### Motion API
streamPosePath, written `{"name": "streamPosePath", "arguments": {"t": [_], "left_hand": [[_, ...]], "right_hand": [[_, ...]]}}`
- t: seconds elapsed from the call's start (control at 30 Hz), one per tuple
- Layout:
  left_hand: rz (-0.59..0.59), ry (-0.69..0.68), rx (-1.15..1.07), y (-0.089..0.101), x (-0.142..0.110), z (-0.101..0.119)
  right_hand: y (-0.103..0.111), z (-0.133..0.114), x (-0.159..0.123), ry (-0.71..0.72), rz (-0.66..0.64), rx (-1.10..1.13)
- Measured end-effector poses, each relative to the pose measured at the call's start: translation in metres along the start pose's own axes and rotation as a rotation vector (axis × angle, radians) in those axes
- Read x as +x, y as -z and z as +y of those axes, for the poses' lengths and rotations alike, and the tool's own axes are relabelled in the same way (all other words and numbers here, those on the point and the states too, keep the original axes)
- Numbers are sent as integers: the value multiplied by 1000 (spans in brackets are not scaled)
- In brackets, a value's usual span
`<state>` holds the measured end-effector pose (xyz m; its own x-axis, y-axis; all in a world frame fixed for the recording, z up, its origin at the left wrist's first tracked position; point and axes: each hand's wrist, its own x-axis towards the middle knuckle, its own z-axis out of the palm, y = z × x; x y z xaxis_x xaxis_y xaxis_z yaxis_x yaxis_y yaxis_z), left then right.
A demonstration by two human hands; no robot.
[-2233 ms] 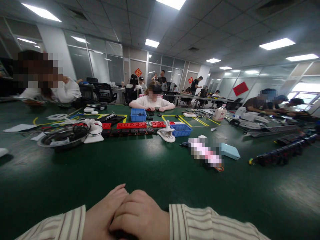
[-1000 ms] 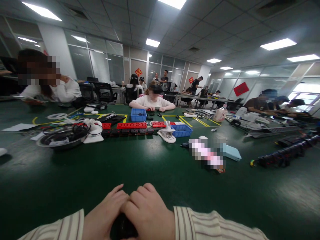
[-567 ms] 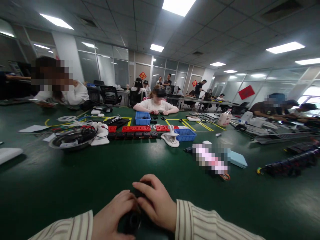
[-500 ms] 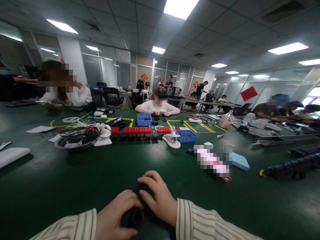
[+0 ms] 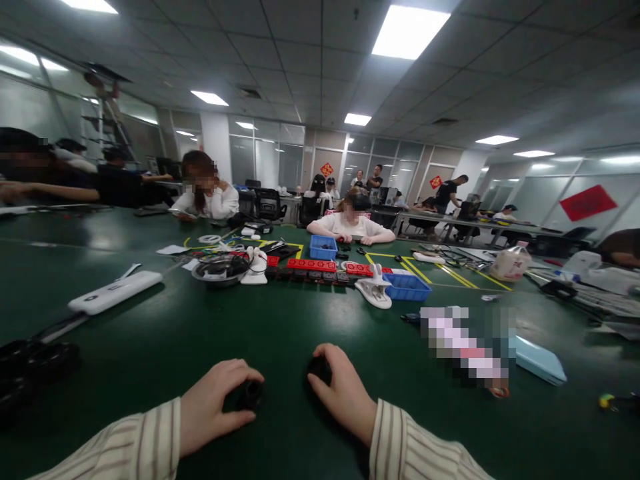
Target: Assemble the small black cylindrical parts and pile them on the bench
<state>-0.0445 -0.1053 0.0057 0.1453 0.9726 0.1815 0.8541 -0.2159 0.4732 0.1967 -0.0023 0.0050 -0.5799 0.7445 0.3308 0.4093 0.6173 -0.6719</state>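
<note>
The left hand bends its fingers and thumb round a small black round part, whose dark, hollow-looking end shows between thumb and forefinger; this grip is nearer the wearer than the white clip and well to its left. The right hand has its fingers curled over a dark piece, mostly covered, on the near side of the white clip and slightly left of it. The hands are apart, with green counter between them; striped sleeves cover both wrists.

Just right of the white clip is a blue bin; whether they touch, I cannot tell. Left of the clip run black blocks and, behind them, red blocks. Beyond these is a second blue bin with dark bits inside. Farther left of the clip come a metal bowl of cables, a long white device and, nearer the wearer, black rings. To the clip's right and nearer lie a blurred pink item and a light blue box. Beyond the clip, a person in a white top leans at the far edge.
</note>
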Motion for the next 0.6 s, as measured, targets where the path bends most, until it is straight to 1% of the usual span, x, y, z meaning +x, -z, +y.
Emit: {"name": "streamPosePath", "arguments": {"t": [0.07,0.13,0.2,0.27,0.33,0.4,0.43,0.5,0.6], "left_hand": [[120,39,89,10,-26,-16],[204,100,206,23,-48,-34],[224,187,317,40,-61,-52],[173,242,418,58,-63,-68],[76,274,532,75,-53,-83],[-46,311,661,88,-33,-96],[-93,336,688,94,-22,-103],[-88,352,672,104,0,-113],[-9,331,555,117,20,-118]], "right_hand": [[-1,1,0,9,-24,9],[-3,2,0,29,-43,15],[-4,3,0,49,-62,22],[-5,4,-1,67,-73,26],[-5,5,-2,81,-73,28],[-5,5,-2,86,-66,23],[-4,6,-2,85,-61,19],[-4,6,-2,86,-52,14],[-5,7,-1,88,-50,15]]}}
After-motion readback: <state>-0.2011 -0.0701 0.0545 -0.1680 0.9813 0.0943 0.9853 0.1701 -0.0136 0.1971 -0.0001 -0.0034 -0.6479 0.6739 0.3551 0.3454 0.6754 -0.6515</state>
